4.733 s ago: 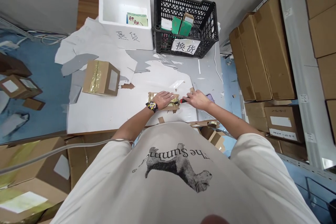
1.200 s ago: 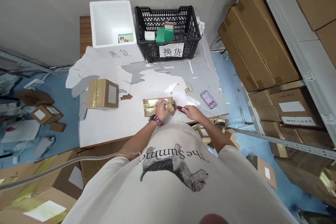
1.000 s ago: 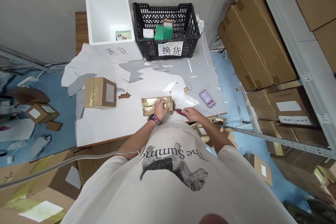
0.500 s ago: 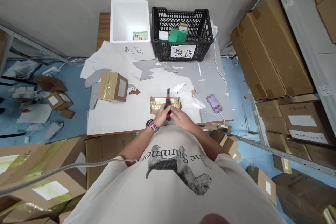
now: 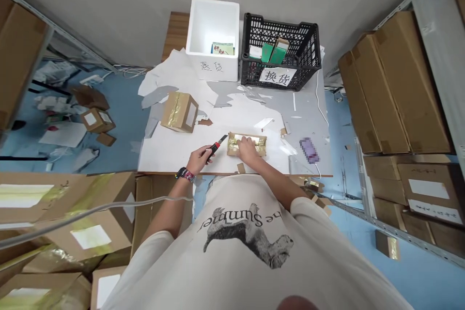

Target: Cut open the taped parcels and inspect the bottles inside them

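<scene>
My left hand, with a watch and a colourful band at its wrist, is closed around a red and black utility knife. The knife's dark blade points up and to the right, just short of a small cardboard box. This box lies flat near the table's front edge, wrapped in yellowish tape with a white label partly covered. On top of it my right hand grips with bent fingers, hiding part of the tape and label.
A taped carton stands on the table at the left. Behind are a white foam box and a black crate holding small packages. A purple phone-like object lies right. Cartons fill the right shelves.
My hands have parted: the left has moved left with the utility knife, now tilted rightward. The right has come onto the small box. The view has shifted, so the table sits further right.
</scene>
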`<state>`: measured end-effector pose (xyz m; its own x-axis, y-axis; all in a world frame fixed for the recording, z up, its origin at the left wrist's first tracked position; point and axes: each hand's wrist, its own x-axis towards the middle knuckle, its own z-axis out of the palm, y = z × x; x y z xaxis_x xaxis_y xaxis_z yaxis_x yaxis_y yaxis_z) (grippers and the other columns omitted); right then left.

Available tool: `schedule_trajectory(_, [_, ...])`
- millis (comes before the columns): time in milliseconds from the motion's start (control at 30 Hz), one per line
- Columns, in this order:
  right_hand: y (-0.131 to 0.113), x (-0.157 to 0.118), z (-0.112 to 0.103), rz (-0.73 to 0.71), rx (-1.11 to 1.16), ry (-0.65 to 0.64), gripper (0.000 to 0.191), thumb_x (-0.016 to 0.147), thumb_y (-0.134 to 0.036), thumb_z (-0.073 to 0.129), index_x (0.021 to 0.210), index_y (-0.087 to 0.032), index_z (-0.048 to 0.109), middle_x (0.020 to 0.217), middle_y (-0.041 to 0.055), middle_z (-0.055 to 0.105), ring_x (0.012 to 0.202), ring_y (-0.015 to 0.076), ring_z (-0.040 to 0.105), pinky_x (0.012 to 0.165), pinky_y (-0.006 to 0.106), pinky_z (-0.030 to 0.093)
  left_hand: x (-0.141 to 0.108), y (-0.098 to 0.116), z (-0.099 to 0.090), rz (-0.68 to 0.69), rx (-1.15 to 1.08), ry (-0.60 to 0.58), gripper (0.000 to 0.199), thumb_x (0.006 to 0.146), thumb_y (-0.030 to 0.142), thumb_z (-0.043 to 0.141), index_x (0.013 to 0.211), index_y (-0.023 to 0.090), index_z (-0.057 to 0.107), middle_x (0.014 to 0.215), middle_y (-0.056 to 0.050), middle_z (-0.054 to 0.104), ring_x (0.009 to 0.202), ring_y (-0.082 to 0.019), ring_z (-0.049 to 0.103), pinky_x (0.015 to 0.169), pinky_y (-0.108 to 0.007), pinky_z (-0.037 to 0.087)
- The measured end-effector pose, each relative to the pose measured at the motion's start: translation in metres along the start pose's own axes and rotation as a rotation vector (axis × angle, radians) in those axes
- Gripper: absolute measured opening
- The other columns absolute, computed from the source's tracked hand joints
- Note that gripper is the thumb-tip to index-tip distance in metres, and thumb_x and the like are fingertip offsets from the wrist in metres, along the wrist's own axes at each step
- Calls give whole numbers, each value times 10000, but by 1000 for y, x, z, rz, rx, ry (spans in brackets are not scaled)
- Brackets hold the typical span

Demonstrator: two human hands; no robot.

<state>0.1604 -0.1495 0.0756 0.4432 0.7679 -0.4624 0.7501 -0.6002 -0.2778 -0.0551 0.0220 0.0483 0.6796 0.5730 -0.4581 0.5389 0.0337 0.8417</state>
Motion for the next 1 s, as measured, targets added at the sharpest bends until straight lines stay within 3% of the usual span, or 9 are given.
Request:
schedule_trajectory(233, [9, -3, 12, -36, 83, 91, 241, 1005, -224, 798, 1243, -222, 832, 1443, 139, 660, 1204, 316, 658, 1120, 458, 555, 27, 10, -15, 188, 350, -214, 589, 1061, 615, 551, 1378, 232, 866, 921, -30, 862, 584, -185, 726, 700, -326, 595])
schedule_trajectory(367, [9, -2, 21, -4, 113, 132, 239, 977, -184, 774, 1204, -225, 836, 1458, 139, 683, 1202, 313, 690, 1081, 421, 585, 42, 18, -26, 258, 507, -363, 546, 1101, 535, 478, 1371, 266, 869, 880, -2, 848, 593, -181, 716, 724, -315, 559])
schedule_trajectory(467, [8, -2, 25, 10, 136, 133, 247, 985, -188, 749, 1222, -214, 814, 1485, 157, 696, 1264, 339, 693, 1138, 455, 572, 51, 26, -25, 319, 688, -369, 509, 1113, 494, 475, 1372, 300, 868, 894, -20, 855, 728, -221, 764, 756, -321, 529])
schedule_trajectory(567, [9, -2, 25, -11, 172, 141, 215, 995, -188, 730, 1204, -210, 776, 1558, 172, 695, 1382, 351, 677, 1274, 524, 494, 58, 37, -13, 382, 892, -330, 445, 1096, 486, 526, 1297, 325, 890, 990, -78, 875, 906, -291, 797, 784, -352, 510])
schedule_trajectory(667, [12, 0, 23, -30, 198, 150, 152, 999, -178, 712, 1139, -231, 740, 1682, 165, 649, 1538, 352, 614, 1361, 606, 400, 57, 43, -4, 403, 947, -396, 385, 1064, 514, 590, 1147, 307, 904, 992, -110, 868, 918, -322, 792, 789, -376, 512])
schedule_trajectory(767, [18, -1, 21, -58, 211, 149, 135, 993, -211, 727, 1124, -240, 740, 1720, 160, 636, 1578, 363, 594, 1339, 623, 429, 46, 30, -16, 335, 760, -388, 401, 1050, 530, 593, 1146, 294, 902, 921, -92, 847, 820, -292, 774, 751, -365, 525])
schedule_trajectory(900, [28, -7, 23, -105, 202, 262, 316, 1056, -331, 698, 1347, -241, 780, 1671, 142, 686, 1509, 372, 632, 1352, 595, 417, 24, -12, -48, 41, 173, -334, 539, 1028, 597, 604, 1329, 229, 858, 857, -54, 817, 579, -200, 660, 597, -316, 529])
schedule_trajectory(1000, [31, -7, 28, -63, 165, 354, 458, 1143, -324, 536, 1541, -227, 741, 1689, 148, 670, 1549, 366, 583, 1383, 585, 380, 11, -37, -57, -142, -182, -36, 682, 1009, 615, 615, 1474, 141, 774, 889, -81, 817, 564, -178, 631, 533, -288, 504])
